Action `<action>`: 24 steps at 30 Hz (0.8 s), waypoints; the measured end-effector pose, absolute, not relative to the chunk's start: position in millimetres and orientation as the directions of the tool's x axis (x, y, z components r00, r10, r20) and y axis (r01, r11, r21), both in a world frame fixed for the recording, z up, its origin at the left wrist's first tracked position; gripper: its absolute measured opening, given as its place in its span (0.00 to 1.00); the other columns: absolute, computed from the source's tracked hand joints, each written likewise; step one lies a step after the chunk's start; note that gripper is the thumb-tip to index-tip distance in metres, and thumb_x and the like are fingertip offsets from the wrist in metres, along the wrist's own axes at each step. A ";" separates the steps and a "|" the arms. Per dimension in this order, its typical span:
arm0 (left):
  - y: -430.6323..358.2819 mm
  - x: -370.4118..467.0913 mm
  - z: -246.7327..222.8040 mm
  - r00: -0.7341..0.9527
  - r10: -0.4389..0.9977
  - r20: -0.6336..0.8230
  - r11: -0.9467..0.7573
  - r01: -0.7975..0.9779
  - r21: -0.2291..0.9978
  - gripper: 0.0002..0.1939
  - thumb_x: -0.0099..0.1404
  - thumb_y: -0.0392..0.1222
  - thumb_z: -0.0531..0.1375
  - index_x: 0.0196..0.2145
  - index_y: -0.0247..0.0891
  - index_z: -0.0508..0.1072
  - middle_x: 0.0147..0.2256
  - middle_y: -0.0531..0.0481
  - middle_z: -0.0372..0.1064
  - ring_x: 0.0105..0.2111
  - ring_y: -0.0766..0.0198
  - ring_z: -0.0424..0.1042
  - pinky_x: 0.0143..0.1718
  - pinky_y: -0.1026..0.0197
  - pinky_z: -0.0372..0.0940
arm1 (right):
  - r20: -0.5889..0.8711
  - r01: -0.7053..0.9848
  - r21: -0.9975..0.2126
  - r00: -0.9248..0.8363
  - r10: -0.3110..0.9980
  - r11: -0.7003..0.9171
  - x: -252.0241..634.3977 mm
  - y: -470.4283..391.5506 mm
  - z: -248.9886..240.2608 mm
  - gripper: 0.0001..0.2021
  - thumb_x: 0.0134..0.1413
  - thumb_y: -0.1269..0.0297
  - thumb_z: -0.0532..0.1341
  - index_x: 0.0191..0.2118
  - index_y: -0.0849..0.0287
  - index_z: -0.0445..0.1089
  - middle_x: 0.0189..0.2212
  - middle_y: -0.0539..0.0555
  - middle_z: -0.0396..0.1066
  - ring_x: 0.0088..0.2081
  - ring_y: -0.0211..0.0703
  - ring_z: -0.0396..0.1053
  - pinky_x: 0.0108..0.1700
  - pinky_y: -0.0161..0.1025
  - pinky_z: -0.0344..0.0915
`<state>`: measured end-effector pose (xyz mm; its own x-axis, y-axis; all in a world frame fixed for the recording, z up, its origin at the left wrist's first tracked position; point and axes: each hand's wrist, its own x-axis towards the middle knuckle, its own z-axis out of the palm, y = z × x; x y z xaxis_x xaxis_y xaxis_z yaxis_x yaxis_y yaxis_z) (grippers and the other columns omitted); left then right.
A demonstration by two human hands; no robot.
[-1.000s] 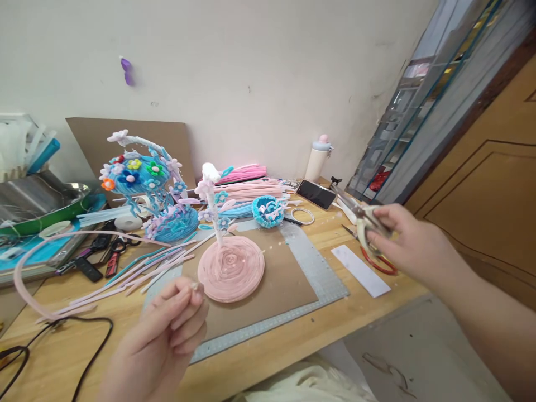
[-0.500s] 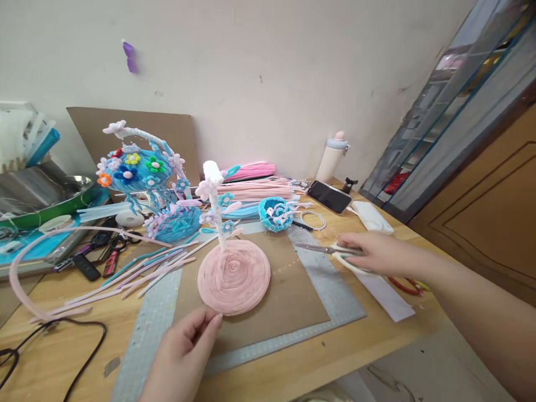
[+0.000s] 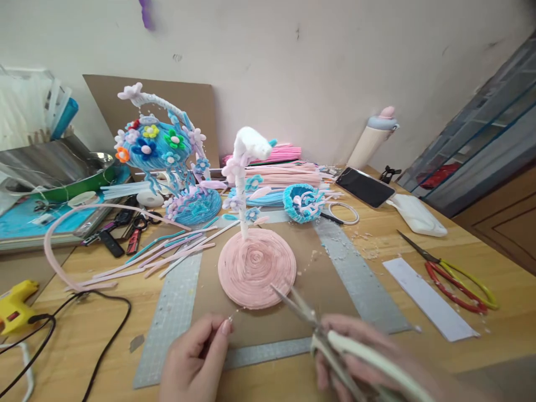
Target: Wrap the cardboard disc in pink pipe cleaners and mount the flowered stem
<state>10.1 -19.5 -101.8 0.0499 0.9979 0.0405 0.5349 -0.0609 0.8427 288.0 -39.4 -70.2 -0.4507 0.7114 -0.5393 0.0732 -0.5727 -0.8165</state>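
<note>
My left hand (image 3: 201, 354) is closed in a pinch on the end of a thin beaded strand (image 3: 237, 312), which runs to the near edge of a round pink coiled base (image 3: 256, 268). My right hand (image 3: 355, 346), blurred, grips white-handled scissors (image 3: 312, 315). Their blades are parted and point up-left, over the base's right edge. A white fuzzy stem (image 3: 240, 195) with small flowers rises from the back of the base and bends over at the top. The base sits on a brown cardboard sheet (image 3: 335, 290), laid on a grey cutting mat (image 3: 161, 329).
Red-and-yellow-handled scissors (image 3: 456, 279) and a white strip (image 3: 427, 298) lie at right. Behind are a blue fuzzy cup (image 3: 304, 204), a phone (image 3: 364, 187) and a bottle (image 3: 372, 139). A blue flowered lamp-like piece (image 3: 153, 145), loose fuzzy stems (image 3: 167, 257) and a yellow glue gun (image 3: 17, 307) are at left.
My right hand has brought the white-handled scissors from the table's right side to the near right edge of the pink base. My left hand keeps its pinch. The view has shifted.
</note>
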 end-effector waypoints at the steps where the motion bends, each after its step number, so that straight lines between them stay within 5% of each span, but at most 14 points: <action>1: -21.6 9.9 -101.1 0.016 0.998 0.065 -0.064 0.531 0.845 0.17 0.66 0.52 0.54 0.25 0.39 0.71 0.21 0.56 0.61 0.23 0.67 0.62 0.24 0.68 0.59 | -0.546 0.101 -0.818 -0.445 0.710 -0.566 273.8 -41.3 -70.8 0.29 0.37 0.36 0.66 0.33 0.57 0.62 0.28 0.50 0.67 0.25 0.35 0.63 0.28 0.33 0.57; 5: -28.6 7.7 -101.4 -0.082 0.989 0.127 -0.065 0.530 0.846 0.16 0.66 0.49 0.54 0.25 0.39 0.71 0.21 0.57 0.61 0.21 0.68 0.61 0.23 0.69 0.58 | -0.610 0.210 -0.785 -0.430 0.665 -0.583 244.2 -45.3 -70.0 0.16 0.42 0.59 0.67 0.29 0.57 0.59 0.23 0.43 0.56 0.26 0.32 0.52 0.27 0.30 0.48; 24: -32.9 4.6 -103.1 0.040 0.999 0.023 -0.039 0.466 0.884 0.17 0.68 0.48 0.53 0.25 0.38 0.69 0.23 0.54 0.66 0.24 0.67 0.63 0.27 0.68 0.59 | -0.633 0.192 -0.756 -0.455 0.626 -0.626 218.9 -43.3 -65.6 0.13 0.43 0.62 0.65 0.27 0.57 0.58 0.19 0.42 0.57 0.21 0.30 0.50 0.23 0.30 0.44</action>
